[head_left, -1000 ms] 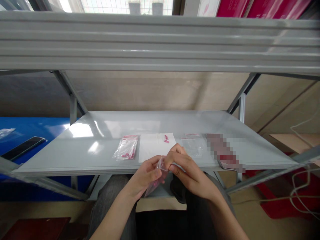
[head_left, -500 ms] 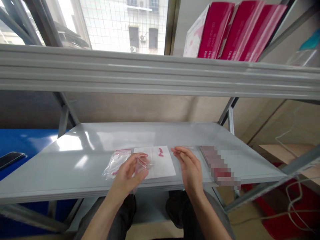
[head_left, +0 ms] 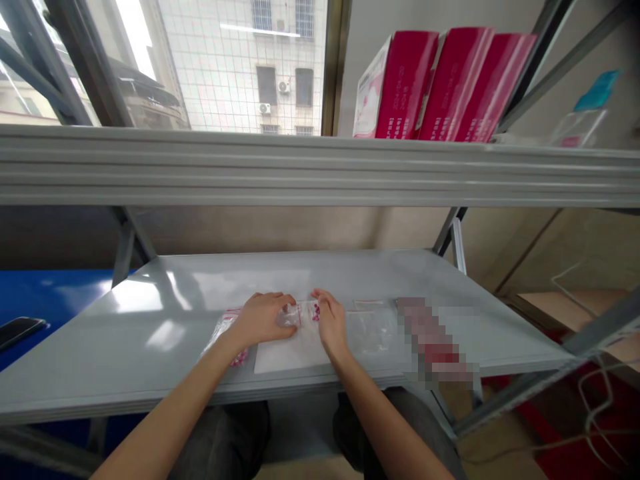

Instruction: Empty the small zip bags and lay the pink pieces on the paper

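Observation:
My left hand is closed on a small clear zip bag, held low over a white sheet of paper with its red-striped mouth facing right. Several small pink pieces lie on the sheet between the bag and my right hand. That hand rests on its edge beside them, fingers stretched and slightly curved, holding nothing I can see. Partly under my left forearm is a larger clear bag with more pink pieces in it.
Flat clear zip bags lie right of the sheet, near a blurred-out oblong item. Pink boxes stand on the shelf above the worktop. A phone lies on a blue surface at far left.
Both hands have moved forward and closer together. The left hand has brought the small bag down beside the pink pieces, and the right has moved left to them. My view has tilted up.

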The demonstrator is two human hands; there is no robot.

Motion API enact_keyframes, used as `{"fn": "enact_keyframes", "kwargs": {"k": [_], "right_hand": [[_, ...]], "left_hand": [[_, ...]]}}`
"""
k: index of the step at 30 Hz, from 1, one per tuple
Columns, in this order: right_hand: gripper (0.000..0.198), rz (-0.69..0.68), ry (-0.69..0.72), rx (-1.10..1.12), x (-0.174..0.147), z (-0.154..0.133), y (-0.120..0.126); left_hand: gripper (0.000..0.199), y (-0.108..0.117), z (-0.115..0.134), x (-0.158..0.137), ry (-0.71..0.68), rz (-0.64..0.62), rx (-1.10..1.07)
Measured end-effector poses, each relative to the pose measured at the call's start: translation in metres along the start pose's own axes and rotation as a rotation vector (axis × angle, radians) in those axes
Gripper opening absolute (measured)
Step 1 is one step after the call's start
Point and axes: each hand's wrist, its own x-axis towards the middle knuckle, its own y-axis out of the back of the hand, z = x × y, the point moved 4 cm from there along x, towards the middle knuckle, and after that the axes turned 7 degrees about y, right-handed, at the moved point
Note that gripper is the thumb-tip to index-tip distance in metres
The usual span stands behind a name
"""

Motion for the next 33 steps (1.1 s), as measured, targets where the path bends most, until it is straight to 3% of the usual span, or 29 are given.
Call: {"fn": "enact_keyframes", "kwargs": {"k": [23,29,33], "right_hand": [[0.04,-0.07,0.024,-0.064,0.002,0.006,-0.001],[0.036,-0.021,0.014,0.002,0.004,0.006,0.0],[0.032,0.085,0.052,0.079,-0.001,-0.016,0.012]], "left_hand": [[0.039,0.007,0.02,0.021,-0.055,-0.095,0.174],[0.032,0.014,0.019,0.018,-0.041,-0.028,0.093],[0.038,0.022,0.031,-0.004,-0.062,0.076,-0.058]]}}
